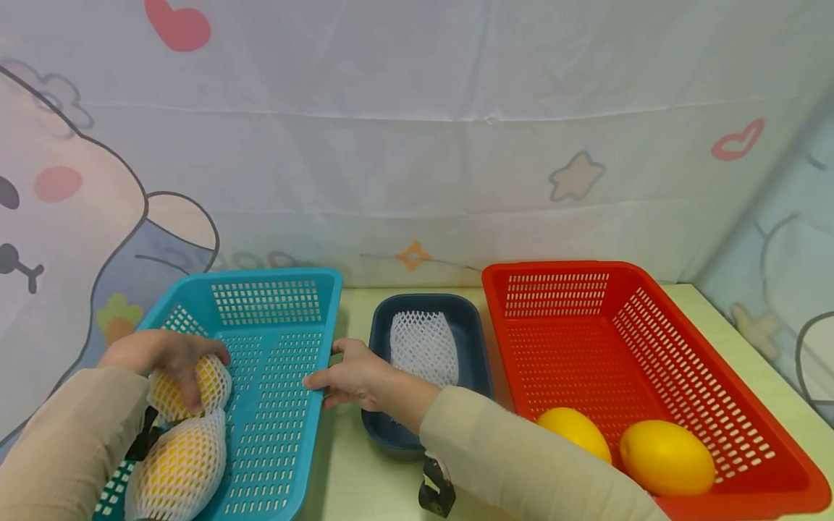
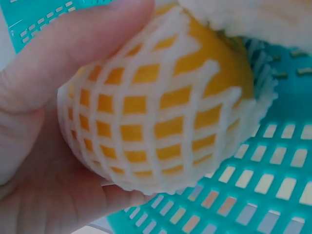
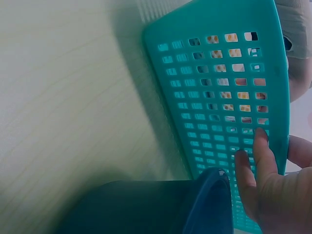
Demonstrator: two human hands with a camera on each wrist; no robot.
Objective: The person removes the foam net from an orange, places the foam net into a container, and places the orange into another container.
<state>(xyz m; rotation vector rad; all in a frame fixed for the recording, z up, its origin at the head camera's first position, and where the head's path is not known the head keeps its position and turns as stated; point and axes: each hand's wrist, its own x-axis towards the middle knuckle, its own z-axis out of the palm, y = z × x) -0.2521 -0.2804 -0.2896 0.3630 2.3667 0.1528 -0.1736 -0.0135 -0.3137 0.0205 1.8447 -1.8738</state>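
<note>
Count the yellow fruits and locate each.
4: in the turquoise basket, one netted fruit in the left hand and another netted fruit beside it; in the red basket, two bare fruits side by side. Sleeves may hide more.

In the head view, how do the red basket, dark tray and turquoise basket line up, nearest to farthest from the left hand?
1. Turquoise basket, at left; the left hand is in it.
2. Dark tray, in the middle.
3. Red basket, at right.
</note>
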